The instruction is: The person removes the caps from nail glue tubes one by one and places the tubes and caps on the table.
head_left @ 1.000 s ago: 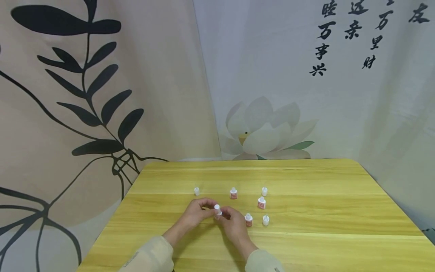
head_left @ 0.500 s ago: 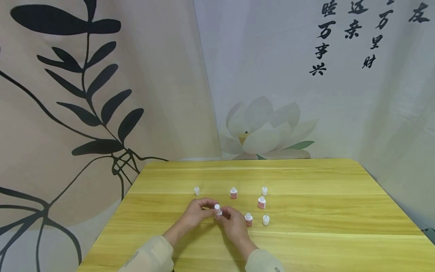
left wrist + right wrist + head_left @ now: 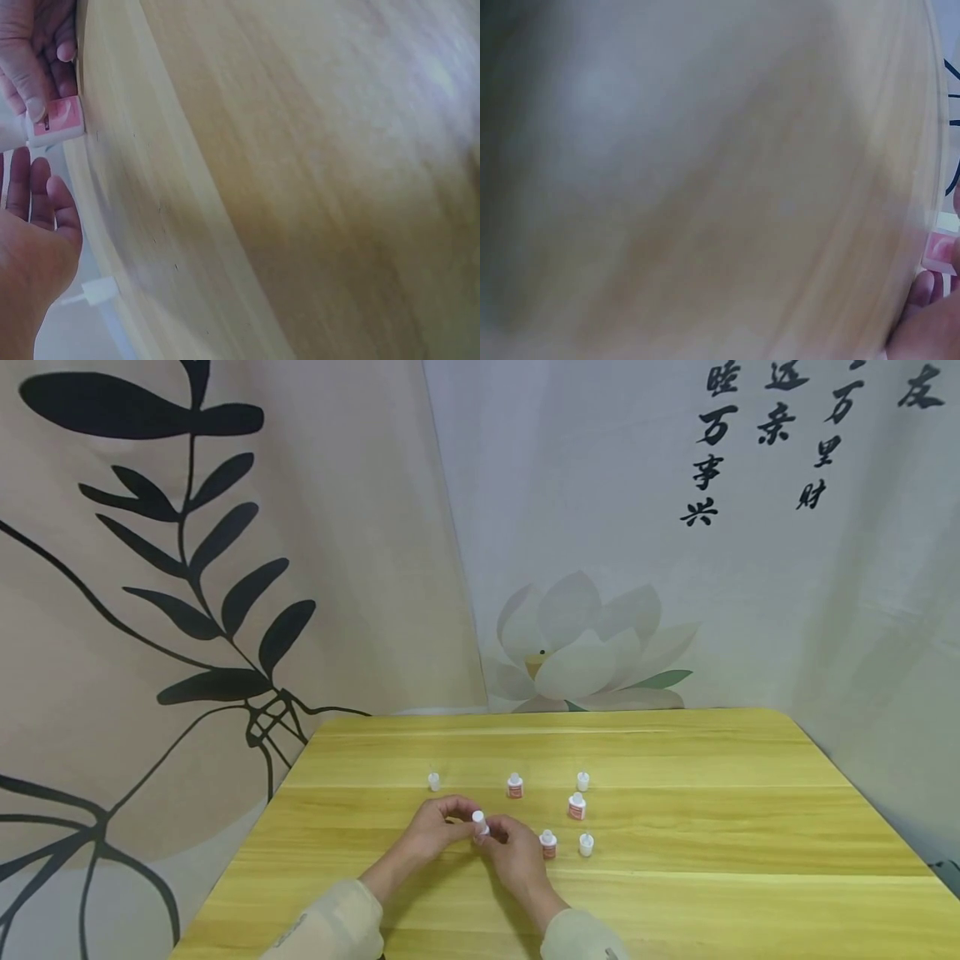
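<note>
Between the two hands is a small white bottle (image 3: 64, 118) with a pink label, raised over the table and tilted a little in the head view. My left hand (image 3: 435, 829) reaches in from the left and pinches its white cap (image 3: 478, 817) with thumb and fingertips. From the other side my right hand (image 3: 519, 858) grips the bottle's body, the thumb lying across the label in the left wrist view. Fingers hide much of the bottle in the head view. The right wrist view catches only part of the pink label (image 3: 943, 248) beside the fingers at its right edge.
Three similar bottles stand uncapped on the wooden table (image 3: 712, 827): a back one (image 3: 515, 787), a right one (image 3: 577, 807) and a near one (image 3: 549, 846) beside the right hand. Three loose white caps lie around: left (image 3: 433, 782), back right (image 3: 582, 782), near right (image 3: 587, 845).
The head view has shifted very slightly. Both hands stay in place on the bottle and its cap; the other bottles and caps have not moved.
</note>
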{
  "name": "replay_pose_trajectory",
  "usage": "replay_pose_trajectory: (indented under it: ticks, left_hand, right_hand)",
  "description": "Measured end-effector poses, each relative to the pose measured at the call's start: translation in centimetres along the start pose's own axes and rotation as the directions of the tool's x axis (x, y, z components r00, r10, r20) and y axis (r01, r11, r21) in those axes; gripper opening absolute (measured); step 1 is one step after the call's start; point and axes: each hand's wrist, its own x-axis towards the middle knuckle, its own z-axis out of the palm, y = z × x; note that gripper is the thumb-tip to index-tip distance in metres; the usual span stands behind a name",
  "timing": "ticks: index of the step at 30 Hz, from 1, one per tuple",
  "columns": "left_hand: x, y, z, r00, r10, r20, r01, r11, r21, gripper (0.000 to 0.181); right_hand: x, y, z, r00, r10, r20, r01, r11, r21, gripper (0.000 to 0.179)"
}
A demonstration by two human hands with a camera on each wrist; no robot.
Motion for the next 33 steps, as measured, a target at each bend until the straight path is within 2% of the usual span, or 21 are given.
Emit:
replay_pose_trajectory:
  ticks: [4, 9, 22, 28, 33]
  left_hand:
    - [0.06, -0.08, -0.07, 1.0, 0.001, 0.01, -0.001, 1.0, 0.007, 0.029]
    - [0.1, -0.14, -0.08, 1.0, 0.002, 0.01, -0.002, 1.0, 0.014, 0.028]
    - [0.15, -0.05, 0.15, 1.0, -0.003, -0.02, 0.003, 1.0, 0.019, 0.016]
    - [-0.04, 0.13, -0.13, 1.0, -0.004, -0.002, 0.004, 1.0, 0.011, 0.023]
    - [-0.06, 0.11, -0.28, 1.0, 0.013, 0.011, -0.014, 1.0, 0.006, 0.021]
  right_hand:
    - [0.05, 0.03, 0.03, 1.0, -0.009, -0.001, 0.009, 1.0, -0.009, 0.02]
    - [0.04, -0.04, 0.11, 1.0, -0.012, -0.007, 0.012, 1.0, -0.014, 0.017]
    - [0.1, 0.08, 0.11, 1.0, -0.025, -0.011, 0.025, 1.0, -0.015, 0.016]
    - [0.06, 0.11, 0.03, 1.0, -0.025, 0.004, 0.025, 1.0, 0.007, 0.019]
    - [0.07, 0.14, 0.03, 1.0, -0.025, 0.004, 0.025, 1.0, 0.01, 0.019]
